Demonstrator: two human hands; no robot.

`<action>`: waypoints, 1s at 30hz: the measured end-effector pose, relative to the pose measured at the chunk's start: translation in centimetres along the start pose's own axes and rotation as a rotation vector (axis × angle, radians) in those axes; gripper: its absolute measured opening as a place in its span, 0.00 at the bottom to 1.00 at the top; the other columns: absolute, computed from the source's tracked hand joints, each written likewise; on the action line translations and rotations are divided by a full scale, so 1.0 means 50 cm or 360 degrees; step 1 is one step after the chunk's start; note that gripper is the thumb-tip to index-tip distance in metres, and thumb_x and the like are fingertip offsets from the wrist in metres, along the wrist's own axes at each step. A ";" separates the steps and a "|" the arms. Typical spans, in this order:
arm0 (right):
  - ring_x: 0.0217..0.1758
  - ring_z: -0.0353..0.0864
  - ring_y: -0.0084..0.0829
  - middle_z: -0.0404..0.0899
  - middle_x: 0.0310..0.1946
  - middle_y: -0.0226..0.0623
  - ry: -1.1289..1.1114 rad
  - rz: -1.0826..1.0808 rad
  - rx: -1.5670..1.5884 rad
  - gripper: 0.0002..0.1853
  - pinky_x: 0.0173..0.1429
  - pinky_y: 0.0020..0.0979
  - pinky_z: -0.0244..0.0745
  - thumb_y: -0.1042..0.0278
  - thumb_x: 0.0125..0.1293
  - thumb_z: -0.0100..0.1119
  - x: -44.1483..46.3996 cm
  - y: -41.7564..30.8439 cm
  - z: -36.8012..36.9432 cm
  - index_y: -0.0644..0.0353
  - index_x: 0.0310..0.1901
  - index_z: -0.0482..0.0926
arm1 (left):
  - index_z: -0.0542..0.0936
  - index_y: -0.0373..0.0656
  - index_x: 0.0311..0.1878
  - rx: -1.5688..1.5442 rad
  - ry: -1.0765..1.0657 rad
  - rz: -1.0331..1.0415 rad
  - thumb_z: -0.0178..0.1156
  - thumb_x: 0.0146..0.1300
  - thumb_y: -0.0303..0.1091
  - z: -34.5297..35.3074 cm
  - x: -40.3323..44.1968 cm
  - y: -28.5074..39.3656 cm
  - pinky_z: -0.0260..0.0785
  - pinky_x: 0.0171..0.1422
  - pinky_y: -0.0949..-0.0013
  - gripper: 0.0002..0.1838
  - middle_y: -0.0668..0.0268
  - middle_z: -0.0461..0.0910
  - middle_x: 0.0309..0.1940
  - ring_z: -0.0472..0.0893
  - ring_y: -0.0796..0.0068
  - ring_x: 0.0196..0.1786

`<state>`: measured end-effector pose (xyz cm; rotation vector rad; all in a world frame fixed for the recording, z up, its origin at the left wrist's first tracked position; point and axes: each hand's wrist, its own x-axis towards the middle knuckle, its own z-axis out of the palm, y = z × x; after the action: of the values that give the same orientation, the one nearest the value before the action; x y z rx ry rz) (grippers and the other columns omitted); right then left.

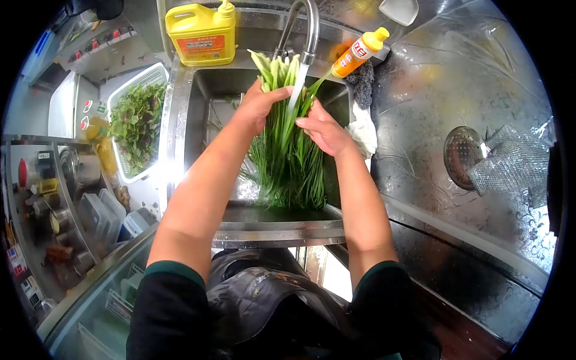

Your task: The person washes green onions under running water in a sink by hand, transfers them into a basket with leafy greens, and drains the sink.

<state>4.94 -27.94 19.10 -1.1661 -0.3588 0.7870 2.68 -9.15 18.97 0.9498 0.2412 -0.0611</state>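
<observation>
A thick bunch of long green chives (pixel 282 144) hangs in the steel sink (pixel 201 102), its pale stem ends up and its leaves spread downward. My left hand (pixel 264 105) is closed around the stems from the left, thumb across the front. On the other side, my right hand (pixel 324 129) grips the bunch with its fingers partly hidden behind the leaves. Water (pixel 297 90) runs from the curved faucet (pixel 311 36) onto the stems between my hands.
A yellow jug (pixel 201 36) and an orange bottle with a yellow cap (pixel 360 53) stand behind the sink. Left is a white basket (pixel 126 168) of leafy greens (pixel 138 120). A perforated strainer (pixel 461 157) and silvery mesh cloth (pixel 513 165) lie on the right counter.
</observation>
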 end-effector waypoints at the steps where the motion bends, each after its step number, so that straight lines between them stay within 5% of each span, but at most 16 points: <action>1: 0.72 0.65 0.36 0.66 0.69 0.44 0.0164 0.0017 -0.0323 0.39 0.75 0.39 0.56 0.62 0.65 0.66 0.008 0.001 -0.006 0.60 0.73 0.57 | 0.73 0.38 0.61 0.0116 -0.0003 0.0039 0.66 0.59 0.25 0.007 0.001 0.002 0.73 0.60 0.63 0.26 0.61 0.82 0.51 0.81 0.69 0.52; 3: 0.70 0.67 0.36 0.69 0.67 0.42 0.0488 0.0063 -0.0975 0.35 0.74 0.38 0.58 0.61 0.68 0.64 0.036 -0.002 -0.029 0.61 0.71 0.60 | 0.74 0.38 0.61 0.0216 -0.0125 -0.0016 0.65 0.58 0.23 -0.013 0.020 0.003 0.71 0.62 0.65 0.25 0.62 0.82 0.51 0.80 0.69 0.55; 5: 0.60 0.74 0.28 0.78 0.57 0.35 0.0292 -0.0052 -0.1026 0.25 0.66 0.32 0.66 0.60 0.71 0.62 0.044 -0.034 -0.046 0.62 0.65 0.70 | 0.74 0.37 0.62 0.0242 -0.0336 -0.0180 0.66 0.59 0.24 -0.029 0.023 0.039 0.70 0.64 0.64 0.26 0.62 0.81 0.53 0.79 0.69 0.56; 11: 0.55 0.80 0.34 0.81 0.53 0.41 0.0134 -0.0192 -0.1524 0.28 0.62 0.36 0.72 0.57 0.62 0.68 0.065 -0.105 0.019 0.61 0.60 0.74 | 0.72 0.35 0.64 0.0766 -0.0494 0.0039 0.71 0.58 0.39 -0.001 0.025 0.105 0.71 0.61 0.65 0.33 0.60 0.80 0.55 0.80 0.70 0.55; 12: 0.57 0.80 0.43 0.81 0.53 0.46 0.0065 -0.0301 -0.1572 0.33 0.62 0.39 0.72 0.58 0.55 0.72 0.082 -0.105 0.014 0.59 0.62 0.73 | 0.72 0.35 0.64 0.0919 -0.0490 0.0092 0.72 0.58 0.40 0.008 0.020 0.115 0.71 0.61 0.66 0.34 0.59 0.80 0.55 0.80 0.70 0.54; 15: 0.55 0.81 0.43 0.82 0.51 0.47 -0.0022 -0.0063 -0.1707 0.31 0.61 0.38 0.73 0.58 0.55 0.73 0.096 -0.120 0.011 0.61 0.59 0.75 | 0.74 0.37 0.63 0.1363 -0.0386 0.0065 0.72 0.54 0.39 0.010 0.031 0.122 0.71 0.60 0.66 0.34 0.60 0.82 0.53 0.80 0.71 0.53; 20: 0.52 0.79 0.27 0.82 0.48 0.33 0.0059 0.0216 -0.1224 0.28 0.60 0.29 0.71 0.60 0.58 0.71 0.077 -0.151 0.005 0.62 0.59 0.78 | 0.76 0.36 0.60 0.1054 -0.0221 0.0182 0.72 0.55 0.32 0.015 0.022 0.137 0.74 0.56 0.66 0.29 0.61 0.83 0.50 0.82 0.71 0.49; 23: 0.56 0.76 0.26 0.80 0.52 0.35 0.0381 0.0003 -0.1158 0.30 0.65 0.29 0.67 0.59 0.60 0.69 0.090 -0.116 -0.041 0.64 0.62 0.75 | 0.76 0.37 0.59 0.0577 -0.0309 -0.0030 0.71 0.56 0.28 0.003 0.026 0.140 0.76 0.57 0.64 0.27 0.61 0.83 0.49 0.83 0.70 0.50; 27: 0.60 0.73 0.27 0.75 0.59 0.39 0.0276 0.0122 -0.1167 0.34 0.67 0.30 0.64 0.58 0.63 0.69 0.085 -0.148 -0.019 0.70 0.65 0.70 | 0.75 0.36 0.60 0.0275 -0.0302 -0.0035 0.71 0.56 0.27 0.009 0.029 0.125 0.78 0.57 0.62 0.27 0.60 0.83 0.49 0.83 0.69 0.50; 30: 0.57 0.76 0.31 0.79 0.54 0.43 0.0401 -0.0002 -0.1194 0.35 0.64 0.32 0.68 0.53 0.61 0.70 0.090 -0.131 -0.040 0.68 0.63 0.72 | 0.75 0.36 0.59 0.0465 -0.0230 -0.0001 0.69 0.57 0.25 0.020 0.025 0.132 0.77 0.57 0.62 0.25 0.60 0.82 0.49 0.82 0.69 0.50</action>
<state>11.67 -27.23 23.71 -1.9441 -0.4594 0.4954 5.11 -6.05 24.48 1.2300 0.0997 -0.1682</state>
